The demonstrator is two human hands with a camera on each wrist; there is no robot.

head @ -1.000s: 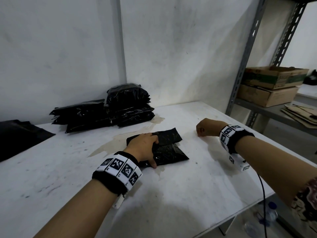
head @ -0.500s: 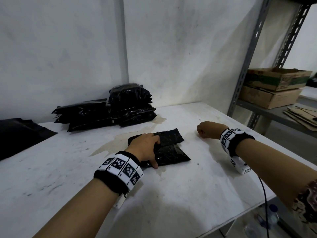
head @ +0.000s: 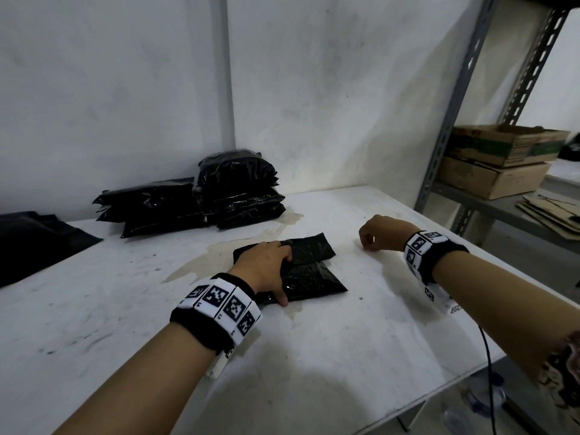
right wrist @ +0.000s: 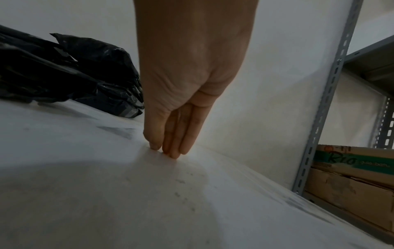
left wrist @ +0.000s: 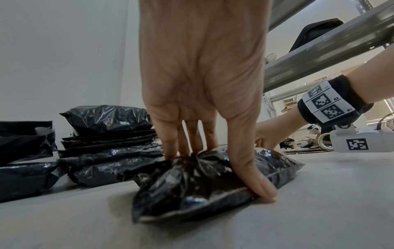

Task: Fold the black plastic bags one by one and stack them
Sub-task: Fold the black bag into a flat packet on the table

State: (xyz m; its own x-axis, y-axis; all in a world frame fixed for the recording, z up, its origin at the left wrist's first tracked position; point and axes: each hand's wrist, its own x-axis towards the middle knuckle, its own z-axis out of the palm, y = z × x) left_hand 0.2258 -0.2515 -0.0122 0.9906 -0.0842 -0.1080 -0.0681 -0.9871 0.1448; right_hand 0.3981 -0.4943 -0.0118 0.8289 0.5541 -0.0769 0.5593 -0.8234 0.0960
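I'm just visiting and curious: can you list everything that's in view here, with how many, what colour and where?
folded bag: one, black, middle of the table, under the left hand
stack of folded bags: one pile, exact count unclear, black, back of the table by the wall
flat bags: unfolded, count unclear, black, far left of the table
table: one, white, stained
cardboard boxes: two, brown, stacked on the shelf at right
flattened cardboard: brown, count unclear, on the same shelf
shelf rack: one, grey metal, right of the table
left hand: grips the folded bag, thumb at its near edge
right hand: holds nothing, fingertips resting on the table right of the bag
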